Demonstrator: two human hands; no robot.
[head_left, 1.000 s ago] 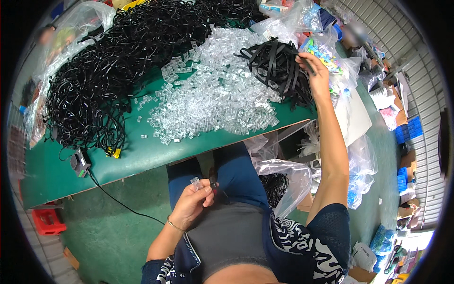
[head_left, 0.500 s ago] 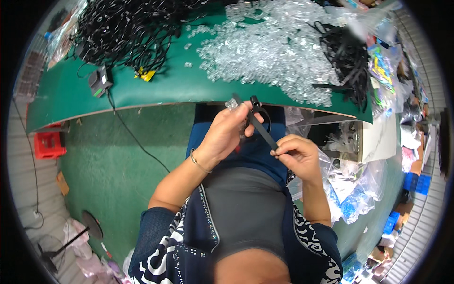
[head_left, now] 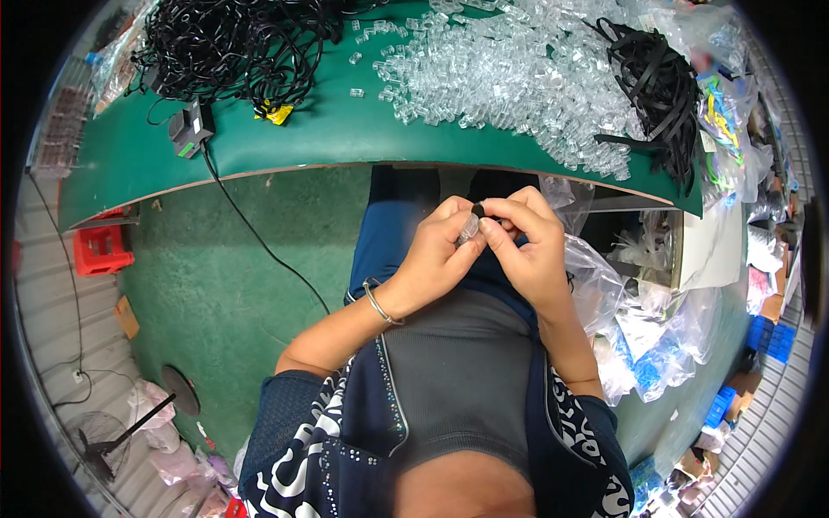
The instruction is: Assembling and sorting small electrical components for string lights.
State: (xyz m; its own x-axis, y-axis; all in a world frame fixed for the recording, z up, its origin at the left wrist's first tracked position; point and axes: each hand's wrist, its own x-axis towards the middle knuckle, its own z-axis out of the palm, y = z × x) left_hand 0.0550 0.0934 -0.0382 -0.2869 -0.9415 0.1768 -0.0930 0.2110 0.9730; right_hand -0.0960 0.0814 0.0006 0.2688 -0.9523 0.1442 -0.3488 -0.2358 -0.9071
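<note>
My two hands meet in front of my lap, just short of the table edge. My left hand (head_left: 436,252) pinches a small clear plastic piece (head_left: 468,230) between thumb and fingers. Right against it, my right hand (head_left: 531,246) is closed on the end of a black strap (head_left: 477,210). Most of the strap is hidden behind the fingers. Whether the strap passes through the clear piece, I cannot tell. Beyond my hands, a broad heap of similar clear plastic pieces (head_left: 518,78) lies on the green table (head_left: 328,142).
A bundle of flat black straps (head_left: 656,82) lies at the heap's right. Tangled black cords (head_left: 233,52) pile up at the far left, near a yellow tie (head_left: 278,114) and a black corded box (head_left: 191,129). Plastic bags (head_left: 652,345) fill the right side; a red stool (head_left: 102,250) stands left.
My right hand has moved up and left to meet my left hand. The strap that stretched between them is now mostly covered by fingers. The view has shifted slightly.
</note>
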